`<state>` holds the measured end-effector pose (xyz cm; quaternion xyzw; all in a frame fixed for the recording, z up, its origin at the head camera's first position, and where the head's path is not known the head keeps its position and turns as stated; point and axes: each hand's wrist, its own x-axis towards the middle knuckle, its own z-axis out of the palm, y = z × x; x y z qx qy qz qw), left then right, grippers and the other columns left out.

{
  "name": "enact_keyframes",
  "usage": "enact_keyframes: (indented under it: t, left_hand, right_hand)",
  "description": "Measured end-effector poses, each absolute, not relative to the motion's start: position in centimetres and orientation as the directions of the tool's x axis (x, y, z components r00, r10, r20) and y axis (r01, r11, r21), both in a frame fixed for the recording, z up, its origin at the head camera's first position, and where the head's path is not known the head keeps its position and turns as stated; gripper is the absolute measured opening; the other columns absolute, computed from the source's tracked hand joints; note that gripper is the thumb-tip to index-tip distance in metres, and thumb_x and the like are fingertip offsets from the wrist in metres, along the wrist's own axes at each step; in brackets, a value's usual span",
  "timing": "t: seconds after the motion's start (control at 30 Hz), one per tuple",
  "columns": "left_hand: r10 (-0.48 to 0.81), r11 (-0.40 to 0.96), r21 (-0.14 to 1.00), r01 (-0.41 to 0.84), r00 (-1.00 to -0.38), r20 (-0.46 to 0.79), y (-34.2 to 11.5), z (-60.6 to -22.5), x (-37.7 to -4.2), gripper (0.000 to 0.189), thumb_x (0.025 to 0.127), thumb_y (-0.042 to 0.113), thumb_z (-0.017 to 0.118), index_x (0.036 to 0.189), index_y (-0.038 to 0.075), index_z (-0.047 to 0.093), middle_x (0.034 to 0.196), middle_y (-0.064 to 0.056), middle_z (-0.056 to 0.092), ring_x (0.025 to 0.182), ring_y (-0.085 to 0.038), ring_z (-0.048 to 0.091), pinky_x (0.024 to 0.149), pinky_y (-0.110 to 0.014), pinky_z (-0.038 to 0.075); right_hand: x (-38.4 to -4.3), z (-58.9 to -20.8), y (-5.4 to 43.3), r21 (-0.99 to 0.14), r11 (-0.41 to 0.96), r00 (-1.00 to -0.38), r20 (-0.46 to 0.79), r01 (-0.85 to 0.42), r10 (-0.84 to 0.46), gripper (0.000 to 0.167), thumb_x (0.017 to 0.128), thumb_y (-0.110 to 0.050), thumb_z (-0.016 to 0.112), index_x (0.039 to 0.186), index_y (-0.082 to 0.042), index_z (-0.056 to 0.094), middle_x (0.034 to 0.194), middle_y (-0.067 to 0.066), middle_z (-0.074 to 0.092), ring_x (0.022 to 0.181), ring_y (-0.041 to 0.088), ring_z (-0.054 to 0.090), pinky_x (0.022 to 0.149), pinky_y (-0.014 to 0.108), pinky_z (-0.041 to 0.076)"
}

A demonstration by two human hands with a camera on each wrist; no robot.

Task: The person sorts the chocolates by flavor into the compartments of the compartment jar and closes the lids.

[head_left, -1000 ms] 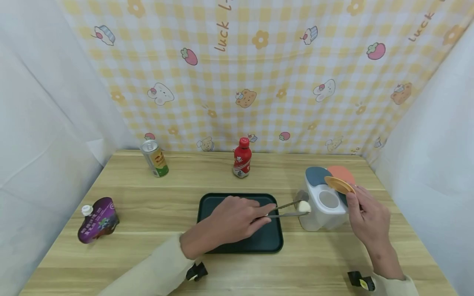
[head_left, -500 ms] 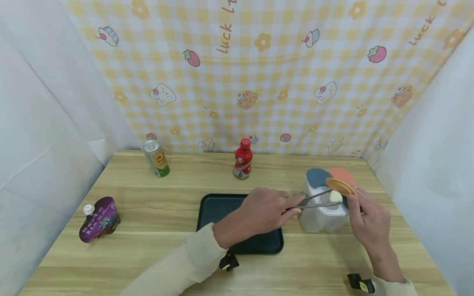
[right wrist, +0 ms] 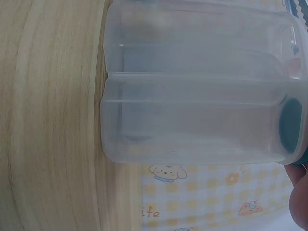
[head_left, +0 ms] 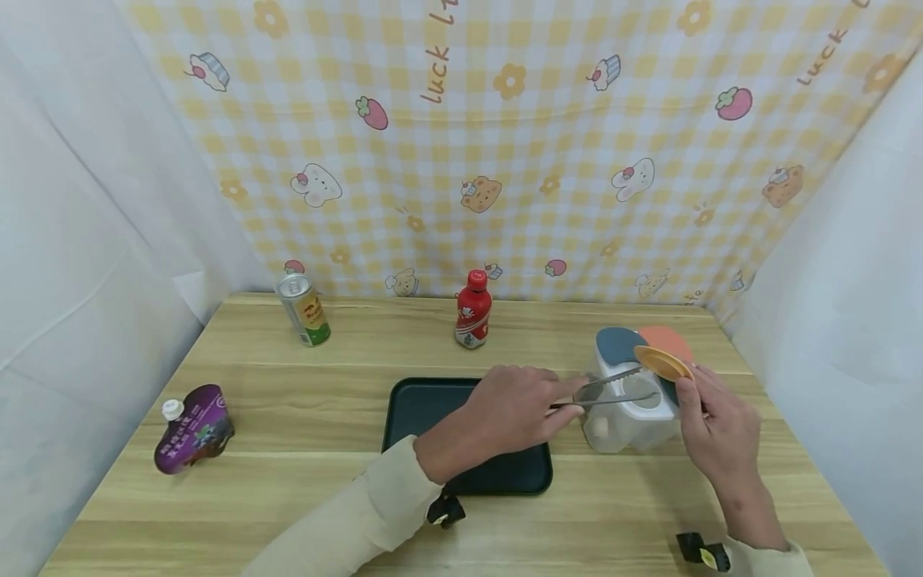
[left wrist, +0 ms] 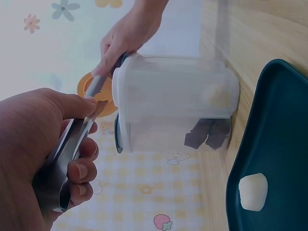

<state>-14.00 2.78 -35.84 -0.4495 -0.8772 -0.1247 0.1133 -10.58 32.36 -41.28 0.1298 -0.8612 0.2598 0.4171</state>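
Observation:
My left hand (head_left: 515,413) grips metal tongs (left wrist: 60,168). Their serrated tips are apart, with nothing between them, over the round opening of a translucent storage container (head_left: 627,433). My right hand (head_left: 721,421) holds an orange lid (head_left: 663,363) tilted up beside that opening. Through the container wall a pale lump (left wrist: 217,96) shows at the bottom of one compartment. Dark pieces (left wrist: 209,134) lie in the neighbouring one. Another off-white chunk (left wrist: 253,191) rests on the dark green tray (head_left: 425,393), hidden by my left arm in the head view.
A red bottle (head_left: 473,311) stands behind the tray, and a drink can (head_left: 303,310) stands at the back left. On the left lies a purple spouted pouch (head_left: 195,429). Blue (head_left: 621,346) and coral (head_left: 665,342) lids cover other container compartments. A patterned cloth hangs behind the table.
My left hand moved right, bringing the tongs with a pale chunk over the container opening. The tongs then let go, and a lump now shows inside. My right hand stays with the lid.

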Motion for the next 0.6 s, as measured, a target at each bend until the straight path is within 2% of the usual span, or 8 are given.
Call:
enact_keyframes:
  t: [0.27,0.47,0.6]
  left_hand:
    - [0.768,0.553,0.134,0.822,-0.566,0.301,2.2,-36.1,-14.1,0.042,0.105,0.043,0.059,0.141,0.024,0.066,0.073,0.01,0.06,0.05,-0.004,0.039,0.042,-0.018,0.025]
    - [0.756,0.562,0.121,0.819,-0.567,0.327,1.1,-36.4,-13.9,0.044,0.104,0.045,0.061,0.143,0.027,0.065,0.064,0.011,0.048,0.049,-0.004,0.036,0.042,-0.019,0.024]
    - [0.754,0.576,0.103,0.811,-0.576,0.316,-0.2,-36.5,-13.5,0.043,0.103,0.046,0.061,0.141,0.027,0.066,0.064,0.011,0.049,0.051,-0.003,0.037,0.042,-0.018,0.026]
  right_hand:
    - [-10.6,-41.4,32.4,-0.336,0.831,-0.606,0.796,-0.443,-0.001,0.042,0.106,-0.025,0.059,0.106,0.014,0.074,0.109,0.028,0.071,0.124,-0.013,0.046,0.102,0.009,0.033]
    - [-10.7,-41.5,32.3,-0.336,0.824,-0.591,0.807,-0.456,0.002,0.042,0.106,-0.026,0.059,0.104,0.014,0.075,0.108,0.028,0.071,0.124,-0.011,0.048,0.102,0.011,0.034]
    - [-10.8,-41.5,32.4,-0.333,0.823,-0.581,0.814,-0.461,0.004,0.043,0.106,-0.026,0.059,0.102,0.013,0.075,0.107,0.027,0.071,0.123,-0.01,0.05,0.102,0.011,0.035]
